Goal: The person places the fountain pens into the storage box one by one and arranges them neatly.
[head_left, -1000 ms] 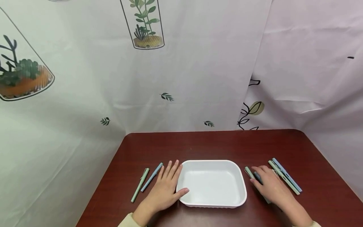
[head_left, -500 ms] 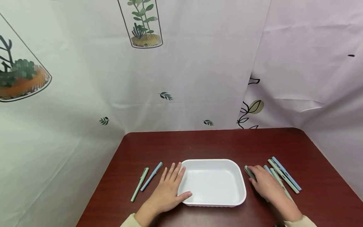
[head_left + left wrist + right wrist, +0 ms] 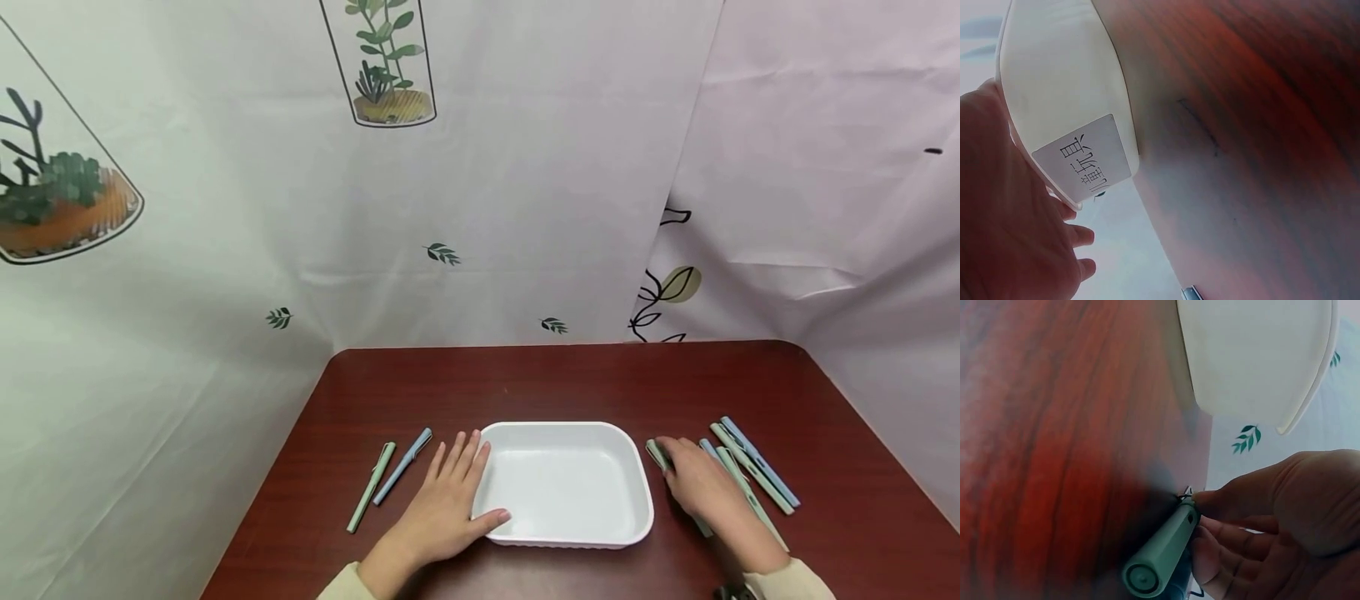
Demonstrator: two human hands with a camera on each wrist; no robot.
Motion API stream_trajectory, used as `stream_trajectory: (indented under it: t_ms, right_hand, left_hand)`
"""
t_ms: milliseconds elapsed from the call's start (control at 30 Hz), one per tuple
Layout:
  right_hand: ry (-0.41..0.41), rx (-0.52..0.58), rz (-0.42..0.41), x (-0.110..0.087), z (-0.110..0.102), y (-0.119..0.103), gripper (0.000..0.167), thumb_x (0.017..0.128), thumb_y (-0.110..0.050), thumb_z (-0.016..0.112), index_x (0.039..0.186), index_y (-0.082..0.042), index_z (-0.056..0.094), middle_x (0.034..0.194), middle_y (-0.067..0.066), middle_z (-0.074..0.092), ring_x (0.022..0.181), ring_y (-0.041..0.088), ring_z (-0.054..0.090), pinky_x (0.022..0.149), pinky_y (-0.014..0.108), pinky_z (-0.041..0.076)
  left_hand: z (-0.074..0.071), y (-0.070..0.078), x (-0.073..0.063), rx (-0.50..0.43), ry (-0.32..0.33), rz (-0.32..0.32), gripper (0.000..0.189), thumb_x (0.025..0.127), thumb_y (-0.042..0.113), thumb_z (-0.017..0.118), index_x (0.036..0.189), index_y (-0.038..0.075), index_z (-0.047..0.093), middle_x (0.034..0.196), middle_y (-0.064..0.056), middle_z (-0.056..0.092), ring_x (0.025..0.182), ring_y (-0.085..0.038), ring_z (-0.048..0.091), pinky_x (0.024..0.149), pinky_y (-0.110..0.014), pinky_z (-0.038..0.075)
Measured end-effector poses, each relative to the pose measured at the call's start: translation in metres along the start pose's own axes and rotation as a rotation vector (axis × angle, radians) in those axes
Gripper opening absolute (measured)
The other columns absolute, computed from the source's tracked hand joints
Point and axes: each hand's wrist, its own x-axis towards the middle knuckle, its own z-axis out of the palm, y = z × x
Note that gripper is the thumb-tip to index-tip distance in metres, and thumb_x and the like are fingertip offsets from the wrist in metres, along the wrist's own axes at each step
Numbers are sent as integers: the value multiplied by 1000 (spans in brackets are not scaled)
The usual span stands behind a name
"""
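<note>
My left hand lies with straight, spread fingers over the left rim of a white tray. In the left wrist view its fingers reach along the side of that tray, beside a printed label. Right of the tray, my right hand pinches a green pen between thumb and fingers, low over the table. In the head view the hand covers the middle of this pen. Just right of the hand lie another green pen and a partly hidden blue pen.
Farther right, a green pen and a blue pen lie side by side. Left of the left hand are a green pen and a blue pen. A patterned cloth hangs behind the dark red table.
My right hand has shifted left onto the leftmost green pen, uncovering a blue and a green pen to its right. My left hand has slid slightly right over the tray's rim.
</note>
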Motion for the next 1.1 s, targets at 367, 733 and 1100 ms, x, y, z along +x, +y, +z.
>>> stream_trajectory:
  t_ms: [367,733,1100]
  right_hand:
    - [-141,-26,55,13,-7,-4,36,81,-2,69,115,11,65,96,22,65,86,40,65,74,55,52]
    - [-170,8,62,12,-9,3,17,81,-11,71,94,0,68,86,9,60,77,26,58,69,46,49]
    - [-62,235,61,4,-34,10,16,91,-12,67,106,-6,65,81,-4,57,68,10,48,60,28,39]
  left_hand:
    - [-4,0,0,13,-11,-13,92,97,65,50,160,2,25,168,-13,17,156,-33,10,123,-57,11]
    - [-3,-1,2,36,-9,1,94,97,67,47,159,0,26,167,-17,20,156,-34,11,123,-57,14]
    - [-3,1,2,78,-9,14,93,98,67,46,159,-1,26,166,-18,22,155,-37,15,122,-58,15]
